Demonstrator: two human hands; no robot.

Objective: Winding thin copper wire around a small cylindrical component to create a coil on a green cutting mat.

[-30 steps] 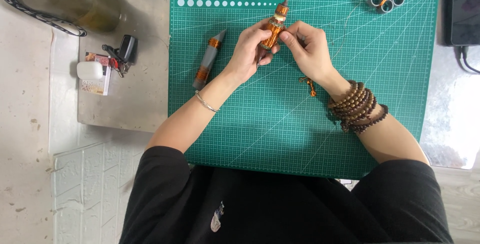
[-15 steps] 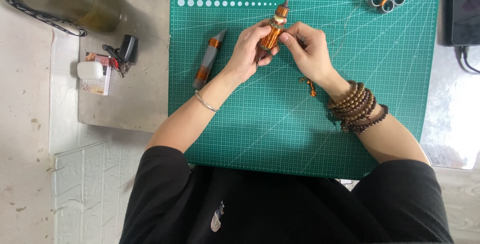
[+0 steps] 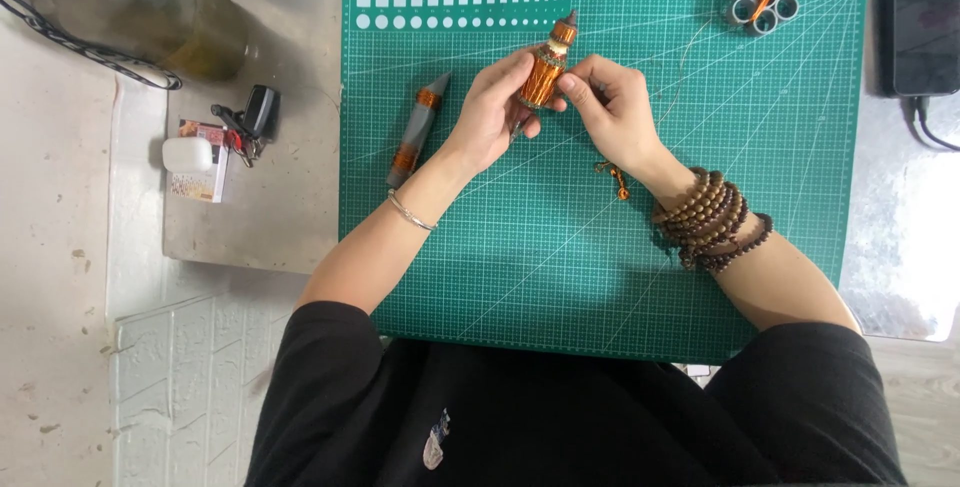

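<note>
Over the green cutting mat (image 3: 560, 277), my left hand (image 3: 490, 112) grips a copper-wound spool (image 3: 545, 75); my right hand (image 3: 610, 107) pinches its wire, winding; next needs steady tension.

Bright, even daylight, soft shadows under the forearms, sharp focus throughout.

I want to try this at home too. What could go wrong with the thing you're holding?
The thin wire running off the copper-wound spool could snag or tangle, since it trails loose over the green mat. The spool, held up between the left hand and right hand, might slip and drop.
</note>
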